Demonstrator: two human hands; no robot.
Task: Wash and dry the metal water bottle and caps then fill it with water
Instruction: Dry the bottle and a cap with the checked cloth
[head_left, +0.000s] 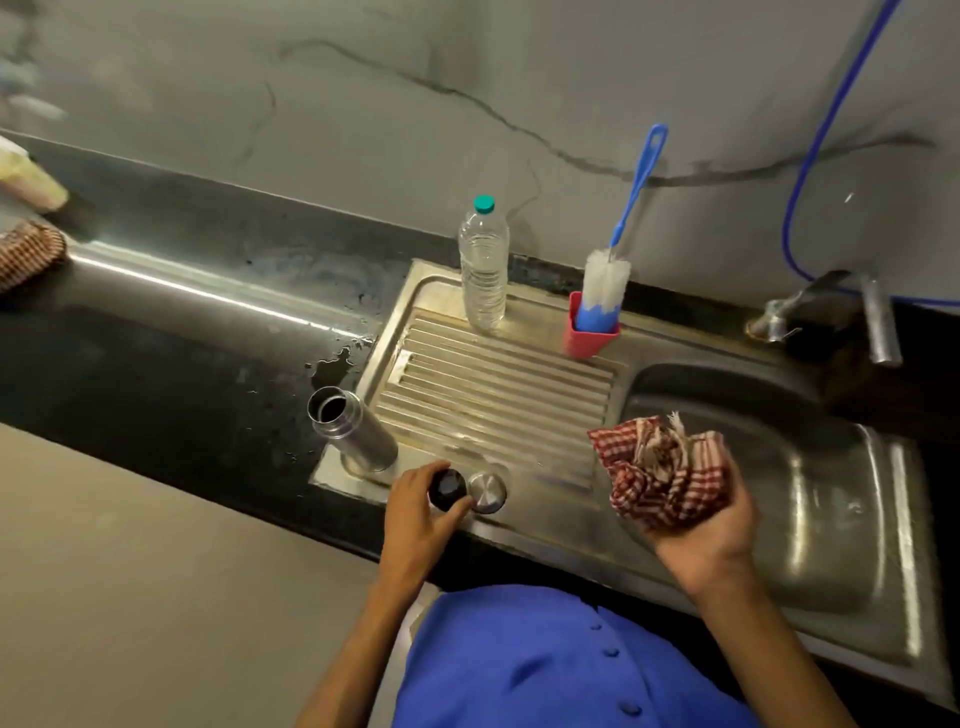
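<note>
Grey cracked wall behind, black stone counter below, steel sink unit set into it. Metal water bottle upright and uncapped at the near left corner of the ribbed drainboard, mouth open upward. Just right of its base, black inner cap pinched by the left hand, fingers curled round its rim. Touching or just beside that, steel outer cap lying on the drainboard. Farther right, red-and-white checked cloth bunched in the right hand, palm up, fingers closed under it, above the edge of the basin. At the drainboard's far edge, plastic water bottle with green lid, then red cup holding a blue-handled bottle brush. Tap at far right, blue hose running up the wall.
</note>
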